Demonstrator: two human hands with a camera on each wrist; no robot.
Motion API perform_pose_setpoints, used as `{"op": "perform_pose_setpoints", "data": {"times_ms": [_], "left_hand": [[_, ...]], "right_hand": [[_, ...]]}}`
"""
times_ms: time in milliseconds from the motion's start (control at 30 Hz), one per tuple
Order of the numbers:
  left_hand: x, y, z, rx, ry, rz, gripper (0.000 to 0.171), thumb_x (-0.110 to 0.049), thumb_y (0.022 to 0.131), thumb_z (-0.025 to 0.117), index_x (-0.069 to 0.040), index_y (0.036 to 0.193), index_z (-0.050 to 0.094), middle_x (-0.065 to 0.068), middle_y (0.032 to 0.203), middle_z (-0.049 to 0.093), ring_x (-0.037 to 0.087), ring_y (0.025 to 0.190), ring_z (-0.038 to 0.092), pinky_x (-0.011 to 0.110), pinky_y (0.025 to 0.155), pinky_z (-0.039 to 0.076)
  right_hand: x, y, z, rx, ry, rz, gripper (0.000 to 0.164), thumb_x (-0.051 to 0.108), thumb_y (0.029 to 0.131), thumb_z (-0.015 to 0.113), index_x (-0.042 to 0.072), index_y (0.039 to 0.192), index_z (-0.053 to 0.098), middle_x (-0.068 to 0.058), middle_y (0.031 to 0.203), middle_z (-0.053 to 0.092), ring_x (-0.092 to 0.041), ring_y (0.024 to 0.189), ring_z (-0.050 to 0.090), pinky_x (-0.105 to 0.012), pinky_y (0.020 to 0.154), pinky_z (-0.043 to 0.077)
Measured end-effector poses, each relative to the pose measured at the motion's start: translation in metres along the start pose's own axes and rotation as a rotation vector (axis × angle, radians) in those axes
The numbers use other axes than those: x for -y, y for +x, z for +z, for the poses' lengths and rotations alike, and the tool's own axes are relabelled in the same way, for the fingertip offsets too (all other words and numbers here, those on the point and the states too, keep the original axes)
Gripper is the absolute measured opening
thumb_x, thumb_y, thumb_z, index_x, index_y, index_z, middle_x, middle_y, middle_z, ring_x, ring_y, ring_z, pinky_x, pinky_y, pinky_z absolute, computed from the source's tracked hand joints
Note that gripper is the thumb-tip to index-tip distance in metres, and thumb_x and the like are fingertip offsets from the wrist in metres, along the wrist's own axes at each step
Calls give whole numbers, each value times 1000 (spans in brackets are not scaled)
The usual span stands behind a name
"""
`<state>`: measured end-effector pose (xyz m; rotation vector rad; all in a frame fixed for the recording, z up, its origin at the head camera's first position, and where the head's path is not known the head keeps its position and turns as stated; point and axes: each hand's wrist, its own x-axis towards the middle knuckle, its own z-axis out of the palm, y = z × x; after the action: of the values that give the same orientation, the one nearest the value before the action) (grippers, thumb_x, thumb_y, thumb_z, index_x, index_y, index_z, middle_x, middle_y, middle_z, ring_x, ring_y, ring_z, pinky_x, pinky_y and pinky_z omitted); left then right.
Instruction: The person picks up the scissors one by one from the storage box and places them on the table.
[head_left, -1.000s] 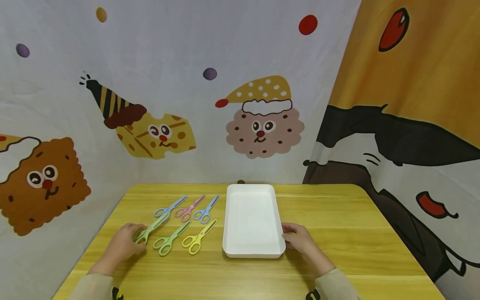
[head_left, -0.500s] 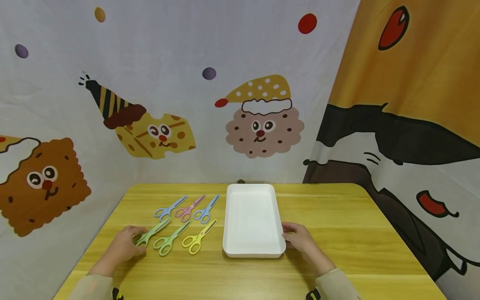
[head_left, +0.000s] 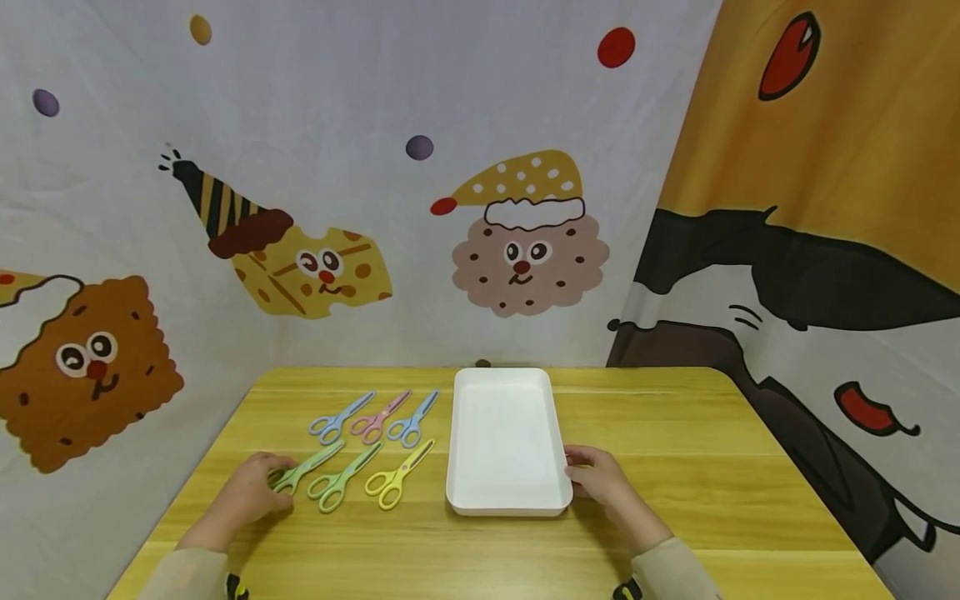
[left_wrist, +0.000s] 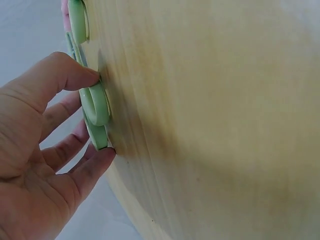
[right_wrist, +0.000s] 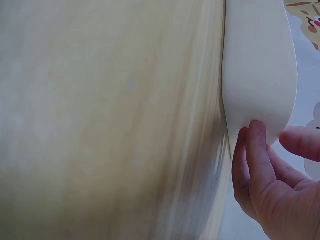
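My left hand [head_left: 251,490] holds the handles of a pair of green scissors [head_left: 309,467], whose blades point away to the right, low over the wood. In the left wrist view, my thumb lies on one handle ring [left_wrist: 102,111] and my fingers bend round behind and below it. A white rectangular tray [head_left: 507,442] rests in the middle of the table. My right hand [head_left: 596,473] grips its right side near the front corner. The right wrist view shows fingertips against the tray's outer wall [right_wrist: 257,65] and the thumb at its rim.
Beside the held pair lie more green scissors [head_left: 351,472] and yellow scissors [head_left: 412,460]. Behind them, blue scissors [head_left: 352,408], pink scissors [head_left: 392,408] and another blue pair [head_left: 423,408] form a row left of the tray. A printed curtain [head_left: 337,100] hangs behind the wooden table [head_left: 675,467].
The tip of the green scissors in my left hand has come down from over the blue pair, onto the table's level. My right hand and the tray have stayed put.
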<state>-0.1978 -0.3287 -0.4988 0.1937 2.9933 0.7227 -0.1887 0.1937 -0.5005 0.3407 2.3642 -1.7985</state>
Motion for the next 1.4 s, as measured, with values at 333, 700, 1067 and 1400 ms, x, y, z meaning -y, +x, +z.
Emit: {"op": "perform_pose_setpoints", "data": {"times_ms": [333,700,1067,1400], "left_hand": [[-4,-1,-4,31,23,-10,50,-12,65,79,1,111,66,23,111,58,47,104,54,58,87,45],[-3,-3,-5,58,22,-35,52,-12,68,78,1,117,64,21,112,57,47,106,52,57,87,45],[-5,-1,-10,27,0,-29,61,-15,76,75,3,130,53,32,129,44,54,113,45,60,84,45],[-41,7,-9,-110,-28,101,61,-5,85,63,4,140,39,34,135,39,53,119,42,62,90,42]], "right_hand": [[2,0,1,4,-8,-4,38,-7,87,55,-12,125,52,-26,113,57,-23,87,63,-38,72,57],[0,2,3,7,-5,-7,38,-7,87,55,-12,124,53,-25,112,57,-23,87,63,-37,71,57],[4,-1,-3,42,18,-24,37,-5,89,54,-14,125,51,-27,114,56,-25,87,64,-41,72,57],[9,-4,-36,87,-156,-93,43,14,95,55,-9,131,48,-27,121,55,-30,96,62,-42,73,56]]}}
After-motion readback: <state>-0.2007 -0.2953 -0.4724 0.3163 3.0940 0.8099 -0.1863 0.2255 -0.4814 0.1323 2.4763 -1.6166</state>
